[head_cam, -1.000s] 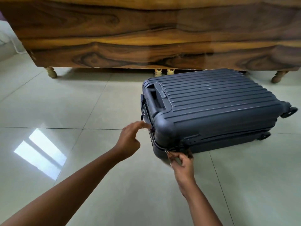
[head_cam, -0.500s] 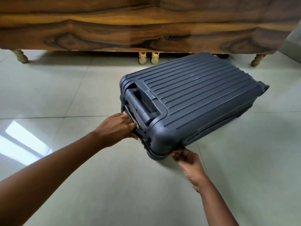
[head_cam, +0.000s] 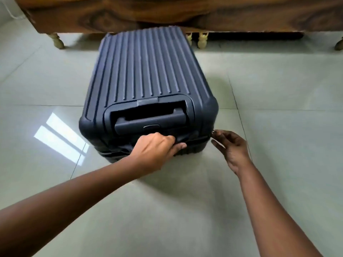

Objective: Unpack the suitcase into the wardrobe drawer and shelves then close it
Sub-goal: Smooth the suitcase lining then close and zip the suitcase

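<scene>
Navy hard-shell suitcase [head_cam: 148,78] lies flat on the pale tiled floor [head_cam: 278,101], ribbed face up, its handle end toward the camera and its far end at 12 o'clock just before the dark wooden wardrobe [head_cam: 185,13]. Left hand [head_cam: 156,149] grips the near end below the recessed handle [head_cam: 150,119], fingers curled round the edge at the seam. Right hand [head_cam: 232,147], at 3 o'clock of that end, pinches a small metal zip pull [head_cam: 214,131] at the corner — remaining fingers loosely spread.
</scene>
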